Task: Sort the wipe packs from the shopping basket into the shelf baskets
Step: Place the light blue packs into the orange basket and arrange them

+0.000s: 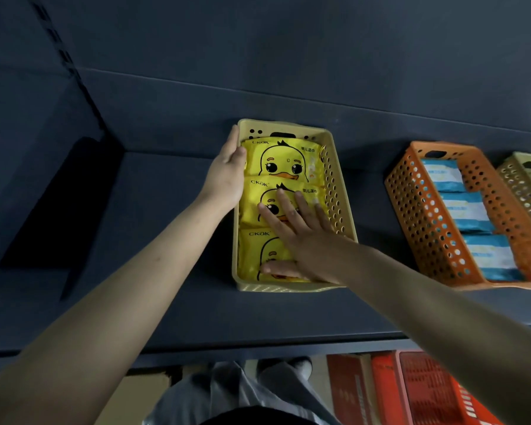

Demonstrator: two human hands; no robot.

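Note:
A yellow shelf basket (pixel 334 191) stands on the dark shelf and holds three yellow duck-print wipe packs (pixel 284 161) laid in a row. My left hand (pixel 226 173) lies along the basket's left wall, its thumb over the rim against the far pack and its fingers straight outside. My right hand (pixel 295 228) rests flat with spread fingers on the middle and near packs. To the right, an orange shelf basket (pixel 411 204) holds three blue wipe packs (pixel 463 210). The red shopping basket (pixel 426 391) sits on the floor at lower right.
A third, olive-yellow basket (pixel 528 179) stands at the far right edge. The dark shelf (pixel 166 240) has bare surface left of the yellow basket, and its front edge runs across the lower view. Red cartons (pixel 350 391) lie beside the shopping basket.

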